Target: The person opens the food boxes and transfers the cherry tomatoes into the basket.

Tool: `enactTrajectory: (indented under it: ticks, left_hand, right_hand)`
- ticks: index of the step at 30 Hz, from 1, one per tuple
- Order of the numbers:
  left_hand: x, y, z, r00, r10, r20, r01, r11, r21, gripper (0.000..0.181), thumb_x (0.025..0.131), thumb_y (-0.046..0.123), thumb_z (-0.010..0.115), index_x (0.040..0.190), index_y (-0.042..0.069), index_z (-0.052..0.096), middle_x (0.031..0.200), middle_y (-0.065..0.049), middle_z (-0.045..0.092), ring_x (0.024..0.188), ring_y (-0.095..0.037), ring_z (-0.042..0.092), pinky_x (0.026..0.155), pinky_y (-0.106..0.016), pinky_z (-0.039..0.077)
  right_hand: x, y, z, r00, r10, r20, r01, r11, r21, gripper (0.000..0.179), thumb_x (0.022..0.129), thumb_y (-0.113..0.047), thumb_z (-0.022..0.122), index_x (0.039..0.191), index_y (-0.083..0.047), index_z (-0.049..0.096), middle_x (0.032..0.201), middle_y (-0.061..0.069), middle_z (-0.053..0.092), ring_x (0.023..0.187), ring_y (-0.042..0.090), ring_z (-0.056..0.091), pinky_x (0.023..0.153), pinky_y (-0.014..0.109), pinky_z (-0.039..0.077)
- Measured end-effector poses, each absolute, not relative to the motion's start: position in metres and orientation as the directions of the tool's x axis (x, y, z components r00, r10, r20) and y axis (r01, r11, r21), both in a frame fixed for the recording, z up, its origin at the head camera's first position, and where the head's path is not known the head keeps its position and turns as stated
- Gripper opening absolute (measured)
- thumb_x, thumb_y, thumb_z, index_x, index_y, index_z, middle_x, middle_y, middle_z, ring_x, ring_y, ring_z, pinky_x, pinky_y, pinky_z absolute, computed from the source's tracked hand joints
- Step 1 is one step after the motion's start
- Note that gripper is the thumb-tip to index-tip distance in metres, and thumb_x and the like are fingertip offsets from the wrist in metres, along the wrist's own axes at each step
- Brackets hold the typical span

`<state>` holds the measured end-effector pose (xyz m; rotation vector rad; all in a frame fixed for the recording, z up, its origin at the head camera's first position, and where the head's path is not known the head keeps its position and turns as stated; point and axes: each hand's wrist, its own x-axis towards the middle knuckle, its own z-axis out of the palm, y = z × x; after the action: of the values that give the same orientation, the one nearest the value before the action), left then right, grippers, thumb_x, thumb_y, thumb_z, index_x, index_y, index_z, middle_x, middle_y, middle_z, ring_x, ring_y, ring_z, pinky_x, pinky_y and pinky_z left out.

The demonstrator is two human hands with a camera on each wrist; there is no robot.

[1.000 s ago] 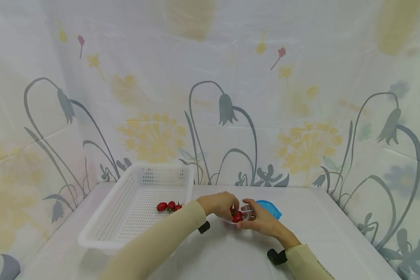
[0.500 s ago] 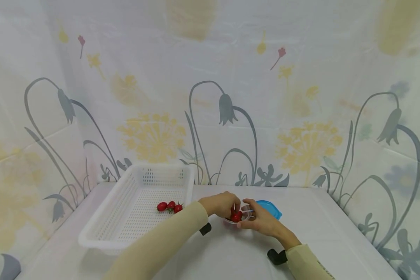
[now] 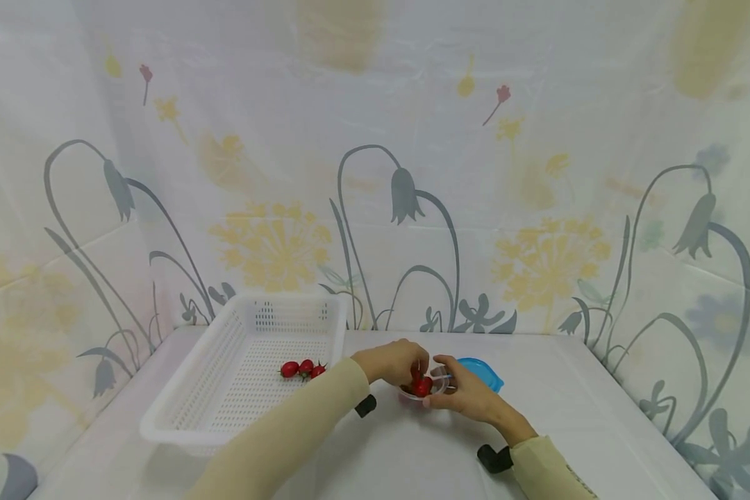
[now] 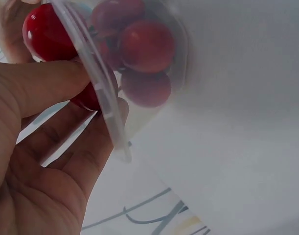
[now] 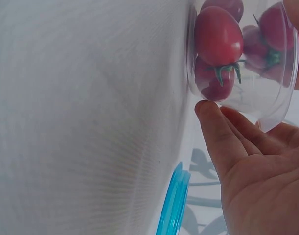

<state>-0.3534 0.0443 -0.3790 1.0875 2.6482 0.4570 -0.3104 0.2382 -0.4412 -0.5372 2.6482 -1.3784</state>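
A small clear plastic container (image 5: 254, 105) holds several red cherry tomatoes (image 5: 218, 36), some with green stems. My left hand (image 3: 395, 362) reaches over its rim from the left, thumb and fingers pinching a cherry tomato (image 4: 92, 96) at the opening. Another tomato (image 4: 46, 32) shows just beyond that thumb. My right hand (image 3: 469, 397) holds the container from the right, thumb on the near side and fingers on the far side. In the head view, my fingers partly hide the container and its contents.
To the left stands a white perforated basket (image 3: 184, 436) with a few cherry tomatoes (image 3: 289, 369) in it. Behind my right hand lies a blue lid (image 3: 484, 371) on the white table (image 3: 400, 458). A flower-patterned curtain (image 3: 375, 264) rises at the table's back edge.
My left fingers have shifted slightly over the container, and the tomatoes under them have moved a little. My right hand and the basket stay in place.
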Motion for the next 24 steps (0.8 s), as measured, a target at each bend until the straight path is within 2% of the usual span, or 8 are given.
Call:
enactTrajectory:
  ticks: [10, 15, 19, 24]
  left_hand:
    - [-0.350, 0.029, -0.352, -0.655, 0.755, -0.039, 0.690, 0.618, 0.376, 0.017, 0.083, 0.001, 0.071, 0.094, 0.012, 0.064, 0.083, 0.005, 0.060, 0.077, -0.007, 0.055, 0.065, -0.016, 0.048]
    - [-0.349, 0.026, -0.349, -0.676, 0.735, -0.050, 0.666, 0.639, 0.385, 0.017, 0.083, 0.002, 0.071, 0.093, 0.013, 0.064, 0.083, 0.005, 0.060, 0.076, -0.008, 0.056, 0.065, -0.016, 0.048]
    - [-0.349, 0.026, -0.355, -0.688, 0.723, -0.058, 0.644, 0.646, 0.409, 0.018, 0.083, 0.001, 0.071, 0.092, 0.014, 0.064, 0.082, 0.005, 0.060, 0.075, -0.008, 0.056, 0.063, -0.016, 0.049]
    - [-0.351, 0.028, -0.355, -0.668, 0.744, -0.032, 0.663, 0.614, 0.429, 0.019, 0.081, -0.002, 0.071, 0.092, 0.012, 0.064, 0.082, 0.005, 0.060, 0.074, -0.008, 0.056, 0.063, -0.016, 0.049]
  right_hand:
    - [-0.309, 0.238, -0.440, -0.931, -0.359, 0.070, -0.251, 0.489, -0.835, 0.086, 0.079, -0.030, 0.078, 0.144, -0.002, 0.029, 0.132, 0.018, 0.050, 0.110, 0.028, 0.057, 0.090, 0.044, 0.049]
    - [-0.302, 0.234, -0.432, -0.936, -0.342, 0.083, -0.257, 0.505, -0.824, 0.082, 0.079, -0.026, 0.077, 0.142, 0.000, 0.031, 0.128, 0.019, 0.052, 0.109, 0.032, 0.057, 0.090, 0.046, 0.048]
    - [-0.304, 0.234, -0.434, -0.935, -0.346, 0.076, -0.256, 0.512, -0.820, 0.084, 0.079, -0.029, 0.078, 0.142, -0.001, 0.031, 0.130, 0.018, 0.052, 0.109, 0.030, 0.057, 0.090, 0.045, 0.049]
    - [-0.310, 0.237, -0.441, -0.936, -0.345, 0.066, -0.250, 0.523, -0.815, 0.087, 0.078, -0.035, 0.078, 0.143, -0.004, 0.031, 0.130, 0.014, 0.053, 0.108, 0.026, 0.058, 0.089, 0.042, 0.050]
